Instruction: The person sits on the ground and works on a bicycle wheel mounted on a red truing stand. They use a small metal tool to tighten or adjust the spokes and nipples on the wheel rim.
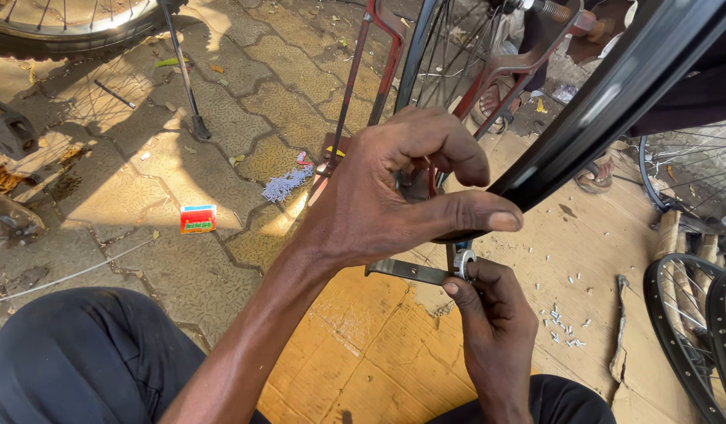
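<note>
My left hand [386,188] wraps around the bottom of a black bicycle rim [606,94], thumb pressed along its edge, fingers curled behind it near the red truing stand [383,55]. Below it, my right hand [493,314] pinches a small silver spoke wrench [463,263] at the rim's underside, next to a flat grey metal bar [406,271] of the stand. Thin spokes [457,47] fan upward from the rim behind my left hand.
Brown cardboard [379,345] lies under the stand with several small silver nipples [563,326] scattered on it. More wheels [693,330] lean at the right. A small red and green box [198,218] lies on the paving; a bicycle tyre [64,31] and kickstand [186,78] stand at the upper left. Another person's sandalled foot [595,177] rests beyond the rim.
</note>
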